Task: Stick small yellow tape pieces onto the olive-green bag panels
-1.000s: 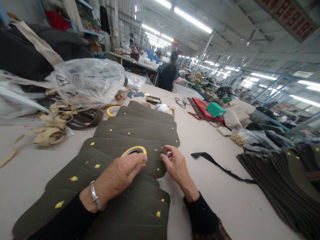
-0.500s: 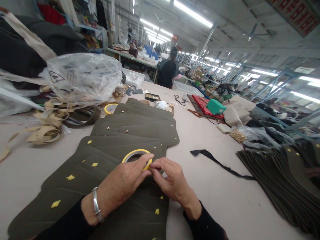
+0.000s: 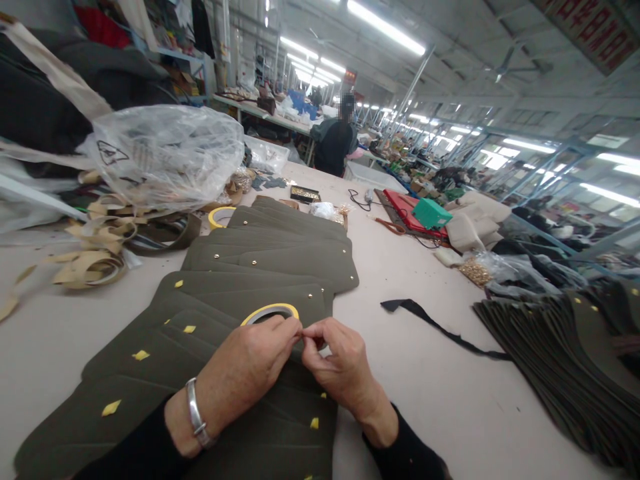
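Olive-green fabric panels (image 3: 295,240) overlap in a long row in front of me. Small yellow tape pieces (image 3: 141,355) stick to the nearer panels, and small gold-coloured metal bits show on the farther ones. My left hand (image 3: 245,363), with a silver bangle at the wrist, is closed on a roll of yellow tape (image 3: 273,307) over the panels. The fingertips of my right hand (image 3: 345,363) are pinched together, touching the left fingertips at the roll's near right side. Whatever sits in the right pinch is too small and hidden to make out.
Another tape roll (image 3: 220,217) lies at the panels' far left. A plastic bag (image 3: 170,153) and tan strips (image 3: 95,263) crowd the left. To the right are a black strip (image 3: 440,327), stacked dark panels (image 3: 555,360) and a green box (image 3: 431,213). A person (image 3: 334,143) stands beyond the table.
My left thumb and fingers have drawn in toward the right fingertips and now cover the roll's near right edge. The roll has tilted slightly. The panels have stayed in place.
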Motion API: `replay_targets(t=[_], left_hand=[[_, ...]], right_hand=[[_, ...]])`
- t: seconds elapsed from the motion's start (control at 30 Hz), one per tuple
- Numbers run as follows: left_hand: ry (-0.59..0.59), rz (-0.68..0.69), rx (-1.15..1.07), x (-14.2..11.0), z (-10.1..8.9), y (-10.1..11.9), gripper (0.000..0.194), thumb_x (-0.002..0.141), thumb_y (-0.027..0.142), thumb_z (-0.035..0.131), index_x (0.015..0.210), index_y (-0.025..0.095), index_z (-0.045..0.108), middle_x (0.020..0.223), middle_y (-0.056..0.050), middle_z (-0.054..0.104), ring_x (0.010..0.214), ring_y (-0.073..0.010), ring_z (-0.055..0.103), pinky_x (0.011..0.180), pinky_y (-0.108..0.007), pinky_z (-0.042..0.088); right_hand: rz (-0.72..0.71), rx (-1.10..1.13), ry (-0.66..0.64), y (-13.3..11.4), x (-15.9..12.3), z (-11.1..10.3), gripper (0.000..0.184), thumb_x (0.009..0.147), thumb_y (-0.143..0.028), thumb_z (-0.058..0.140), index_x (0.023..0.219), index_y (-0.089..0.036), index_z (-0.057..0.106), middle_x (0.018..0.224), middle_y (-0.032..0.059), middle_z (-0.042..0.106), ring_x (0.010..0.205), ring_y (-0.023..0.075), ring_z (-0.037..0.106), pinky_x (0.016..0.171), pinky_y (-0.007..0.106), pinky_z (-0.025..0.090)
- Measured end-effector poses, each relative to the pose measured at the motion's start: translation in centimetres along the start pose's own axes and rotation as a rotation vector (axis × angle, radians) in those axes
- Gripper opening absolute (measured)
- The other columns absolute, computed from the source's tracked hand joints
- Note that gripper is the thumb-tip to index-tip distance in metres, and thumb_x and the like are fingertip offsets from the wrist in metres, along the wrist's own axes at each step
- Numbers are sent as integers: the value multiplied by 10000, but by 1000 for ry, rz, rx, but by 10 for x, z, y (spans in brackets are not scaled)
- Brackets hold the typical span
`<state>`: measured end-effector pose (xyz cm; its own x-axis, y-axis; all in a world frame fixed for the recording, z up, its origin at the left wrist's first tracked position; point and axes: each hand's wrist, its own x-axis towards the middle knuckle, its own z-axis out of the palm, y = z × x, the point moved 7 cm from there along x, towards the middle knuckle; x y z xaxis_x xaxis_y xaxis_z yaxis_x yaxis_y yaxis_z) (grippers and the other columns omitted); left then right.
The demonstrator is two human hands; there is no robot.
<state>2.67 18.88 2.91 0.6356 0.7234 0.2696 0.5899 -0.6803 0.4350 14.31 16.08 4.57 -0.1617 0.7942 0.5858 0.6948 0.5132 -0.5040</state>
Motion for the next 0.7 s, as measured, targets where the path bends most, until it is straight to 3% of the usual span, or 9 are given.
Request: replay_targets(t=[0.2,0.33,0.5,0.7], left_hand=[[186,108,43,-5,-11,17,242,975,192,330,873,200,550,756,-10,567,681,-147,560,605,-266,414],[123,73,151,-5,-6,17,183,958,166,386,886,207,549,772,-8,574,686,-156,556,595,-273,414],[-107,-43,312,-2,13,-3,174,895,69,450,915,204,558,850,-32,605,770,-204,562,619,-297,447],[-158,-50,319,-1,20,-6,160,904,88,450,933,198,563,888,-48,600,816,-218,539,699,-337,472]], right_hand=[[614,411,-20,37,-6,11,84,750,-197,576,709,-169,645,582,-7,635,486,119,582,463,219,470],[820,572,-92,70,-14,14,157,710,-298,649,699,-142,637,525,-23,594,452,109,551,462,233,498],[791,420,-313,89,-24,13,194,767,-307,620,774,-126,687,558,-16,606,462,87,498,454,201,395],[626,117,-343,80,-21,17,159,773,-228,583,737,-156,721,648,13,681,588,135,586,538,225,417]])
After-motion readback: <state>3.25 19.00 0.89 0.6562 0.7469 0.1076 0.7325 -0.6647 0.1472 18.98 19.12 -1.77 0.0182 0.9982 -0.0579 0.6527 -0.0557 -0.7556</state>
